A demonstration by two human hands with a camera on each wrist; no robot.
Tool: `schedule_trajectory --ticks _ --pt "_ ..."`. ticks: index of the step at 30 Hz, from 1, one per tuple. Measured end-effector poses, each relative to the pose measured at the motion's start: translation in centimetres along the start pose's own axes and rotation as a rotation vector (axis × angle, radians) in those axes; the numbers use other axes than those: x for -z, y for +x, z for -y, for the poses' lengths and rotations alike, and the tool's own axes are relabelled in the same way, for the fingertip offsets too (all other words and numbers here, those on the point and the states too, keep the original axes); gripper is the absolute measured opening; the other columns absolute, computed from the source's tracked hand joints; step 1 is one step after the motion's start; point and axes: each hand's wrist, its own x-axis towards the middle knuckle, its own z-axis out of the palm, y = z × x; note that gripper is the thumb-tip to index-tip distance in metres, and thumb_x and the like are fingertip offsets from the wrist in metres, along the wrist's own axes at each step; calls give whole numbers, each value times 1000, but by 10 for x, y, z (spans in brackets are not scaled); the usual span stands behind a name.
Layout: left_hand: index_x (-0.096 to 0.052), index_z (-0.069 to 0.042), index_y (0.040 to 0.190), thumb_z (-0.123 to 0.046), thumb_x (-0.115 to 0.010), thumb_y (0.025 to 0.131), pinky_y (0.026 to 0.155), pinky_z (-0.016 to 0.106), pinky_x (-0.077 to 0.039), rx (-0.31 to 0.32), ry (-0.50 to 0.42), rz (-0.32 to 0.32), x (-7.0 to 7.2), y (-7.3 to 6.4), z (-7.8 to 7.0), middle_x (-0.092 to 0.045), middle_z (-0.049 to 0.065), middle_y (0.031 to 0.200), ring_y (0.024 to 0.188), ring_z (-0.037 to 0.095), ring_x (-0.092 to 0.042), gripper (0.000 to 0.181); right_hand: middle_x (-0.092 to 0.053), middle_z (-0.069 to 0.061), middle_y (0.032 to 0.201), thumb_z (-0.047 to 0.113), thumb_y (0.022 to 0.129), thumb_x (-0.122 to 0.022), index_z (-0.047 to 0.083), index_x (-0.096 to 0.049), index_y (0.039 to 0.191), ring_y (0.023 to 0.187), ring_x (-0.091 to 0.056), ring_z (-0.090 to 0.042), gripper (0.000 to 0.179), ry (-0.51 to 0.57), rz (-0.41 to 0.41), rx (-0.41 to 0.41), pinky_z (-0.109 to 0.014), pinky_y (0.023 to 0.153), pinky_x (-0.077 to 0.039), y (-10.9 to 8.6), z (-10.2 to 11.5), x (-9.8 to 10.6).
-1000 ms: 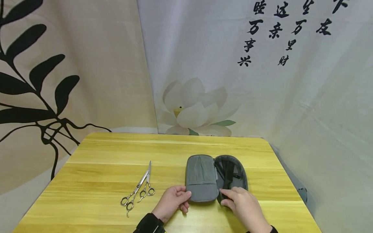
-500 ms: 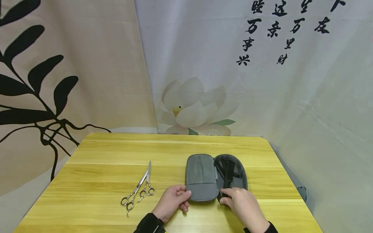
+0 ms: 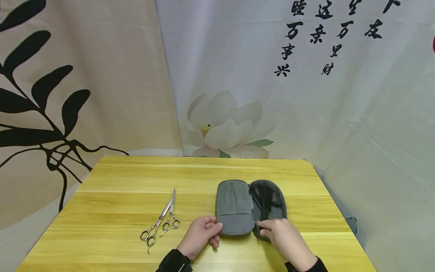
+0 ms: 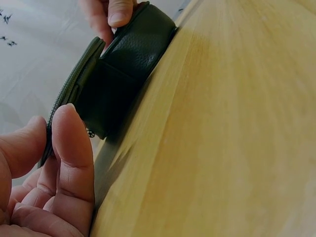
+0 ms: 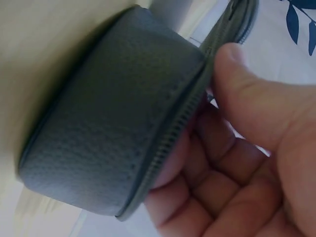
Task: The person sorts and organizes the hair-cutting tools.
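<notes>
A grey zippered case lies spread apart on the table, its flat pocketed half on the left and its deeper half on the right. My left hand pinches the lower left edge of the flat half between thumb and fingers; the left wrist view shows that edge lifted above the wood. Bent fingers of my right hand reach into the deeper half at its near end, thumb beside the zip. A black strip-like item lies inside, running under these fingers. I cannot tell whether they grip it.
Two silver hairdressing scissors, lying close together, rest left of the case. Behind the wooden table hangs a pale curtain with plant and flower prints and black lettering.
My right thumb has drawn up slightly from the near rim of the deeper half toward its inside. The left hand keeps its pinch, and the scissors stay put.
</notes>
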Motion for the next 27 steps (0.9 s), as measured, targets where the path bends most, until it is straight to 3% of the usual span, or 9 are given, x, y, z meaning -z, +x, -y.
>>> schedule_trajectory --ticks 6,14,21,27 --pt "-42 19 149 -18 -73 103 58 25 -61 3 -1 -1 -1 -1 2 -70 6 80 59 10 -66 67 -84 1 100 11 89 -84 15 -85 107 92 -79 -20 18 49 4 -2 -33 77 -65 -1 -1 1" --pt "-41 21 150 -18 -71 104 59 23 -61 -16 5 -3 -2 1 0 -71 6 81 59 10 -66 67 -79 5 101 17 89 -86 26 -82 106 93 -75 -20 19 -17 58 -217 -41 79 -63 -3 7 8" --pt "-42 20 149 -17 -70 105 59 24 -61 -6 9 -2 -1 1 -1 -69 4 80 58 9 -66 63 -59 10 82 21 86 -89 22 -85 91 71 -52 -4 6 -35 12 -257 -24 62 -48 -6 6 9" --pt "-41 20 149 -17 -69 106 58 24 -61 -1 7 1 -1 2 0 -69 4 80 59 10 -66 63 -68 8 83 30 90 -86 25 -82 83 76 -65 -10 10 -33 38 -279 -34 67 -58 -4 3 10"
